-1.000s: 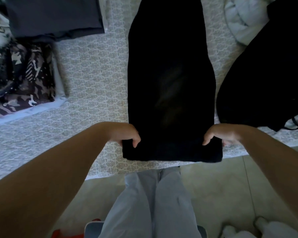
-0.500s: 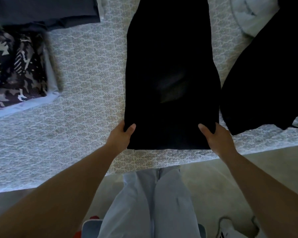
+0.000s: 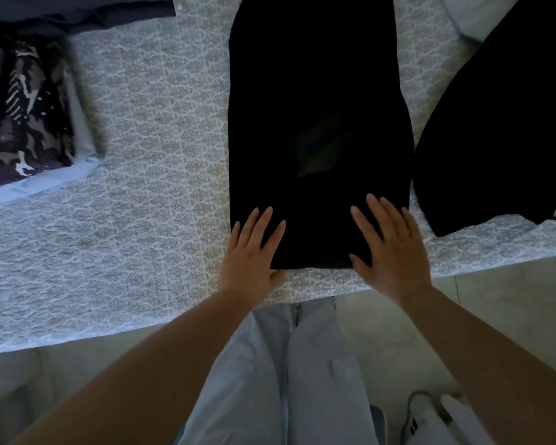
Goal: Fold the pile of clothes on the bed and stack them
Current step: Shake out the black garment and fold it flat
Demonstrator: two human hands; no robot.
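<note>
Head view looks straight down on a black garment (image 3: 315,123) lying flat and lengthwise on the patterned bedspread (image 3: 148,162), its near edge close to the side of the bed. Left hand (image 3: 251,252) lies flat with fingers straight and slightly spread on the garment's near left corner, the palm partly over the bedspread. Right hand (image 3: 389,248) is also flat and spread, pressing the near right corner, its thumb at the garment's bottom edge. To the right, just beside the garment, lies a second black piece of clothing (image 3: 501,123), uneven in outline. On the far left sits a folded camouflage item (image 3: 23,117) resting on a pale blue fabric (image 3: 45,181), with a dark grey folded piece (image 3: 71,11) behind it. Below, the person's pale trousers (image 3: 286,380) stand against the bed edge, and a white shoe (image 3: 430,419) shows on the floor.
</note>
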